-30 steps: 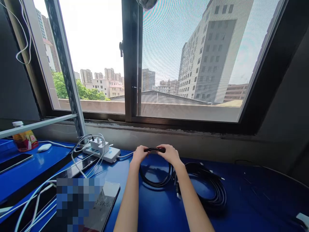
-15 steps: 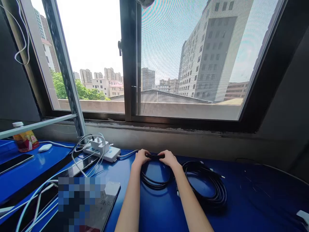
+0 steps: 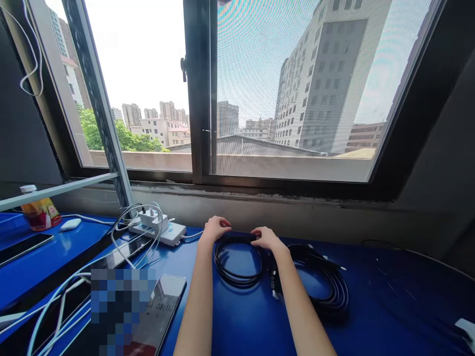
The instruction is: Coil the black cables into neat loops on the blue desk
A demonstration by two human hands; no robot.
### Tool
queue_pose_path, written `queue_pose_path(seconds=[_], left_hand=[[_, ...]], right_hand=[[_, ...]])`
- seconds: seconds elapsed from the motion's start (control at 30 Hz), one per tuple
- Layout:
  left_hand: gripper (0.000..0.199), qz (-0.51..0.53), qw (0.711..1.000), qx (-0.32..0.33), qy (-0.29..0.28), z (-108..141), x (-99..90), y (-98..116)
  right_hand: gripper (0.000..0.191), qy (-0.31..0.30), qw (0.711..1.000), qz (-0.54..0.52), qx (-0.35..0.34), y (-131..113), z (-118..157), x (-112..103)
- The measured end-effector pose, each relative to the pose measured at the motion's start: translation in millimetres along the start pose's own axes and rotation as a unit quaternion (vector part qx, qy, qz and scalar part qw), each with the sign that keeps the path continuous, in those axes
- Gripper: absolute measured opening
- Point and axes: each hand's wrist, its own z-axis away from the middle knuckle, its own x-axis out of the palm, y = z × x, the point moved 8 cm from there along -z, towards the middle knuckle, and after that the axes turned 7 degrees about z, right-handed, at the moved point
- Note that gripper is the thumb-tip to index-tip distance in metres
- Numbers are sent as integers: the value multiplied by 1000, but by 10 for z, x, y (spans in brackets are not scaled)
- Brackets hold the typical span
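Observation:
A small coil of black cable point(image 3: 239, 283) lies on the blue table point(image 3: 245, 326) near its back edge. My left hand point(image 3: 216, 229) is just above the coil's back left side, its thumb and fingers apart with nothing between them. Over the back right side is my right hand point(image 3: 265, 238), fingers curved and slightly parted, holding nothing that I can see. A larger coil of black cable point(image 3: 336, 291) rests to the right, partly behind my right forearm. A dark connector with a light tip point(image 3: 275, 287) shows beside that forearm.
To the left stand a white power strip point(image 3: 172, 234) with plugs and looped white cables, and a phone point(image 3: 163, 306) with a timer. Farther left are a bottle point(image 3: 41, 212), a white mouse-like object point(image 3: 70, 224) and a metal shelf post point(image 3: 107, 118). A window wall bounds the back.
Both hands have let go of the small coil's back part and risen slightly, moving apart. The coil now lies flat in full view.

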Motion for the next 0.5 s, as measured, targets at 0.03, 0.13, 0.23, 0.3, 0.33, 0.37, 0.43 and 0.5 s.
queue_pose_path(seconds=[0.03, 0.13, 0.23, 0.3, 0.33, 0.37, 0.43, 0.5], left_hand=[[19, 0, 1000, 4, -1, 6, -35, 43], [20, -10, 1000, 23, -8, 58, -91, 264], [17, -23, 997, 61, -45, 162, 36, 629], [15, -26, 990, 95, -103, 270, 265, 914], [14, -29, 983, 110, -141, 338, 414, 1047], [13, -31, 976, 123, -177, 414, 568, 1170], [17, -49, 957, 141, -247, 579, 879, 1361], [22, -130, 921, 191, -314, 777, 1185, 1502]], right_hand=[[26, 5, 1000, -9, 5, 13, 14, -46], [22, 43, 998, -44, 17, 70, 97, -289], [15, 121, 988, -89, 25, 187, 271, -681], [11, 194, 973, -117, 34, 306, 449, -982], [11, 231, 963, -130, 39, 374, 552, -1125], [11, 267, 952, -143, 42, 438, 658, -1255], [12, 333, 927, -167, 46, 553, 864, -1471], [13, 387, 902, -187, 50, 638, 1038, -1612]])
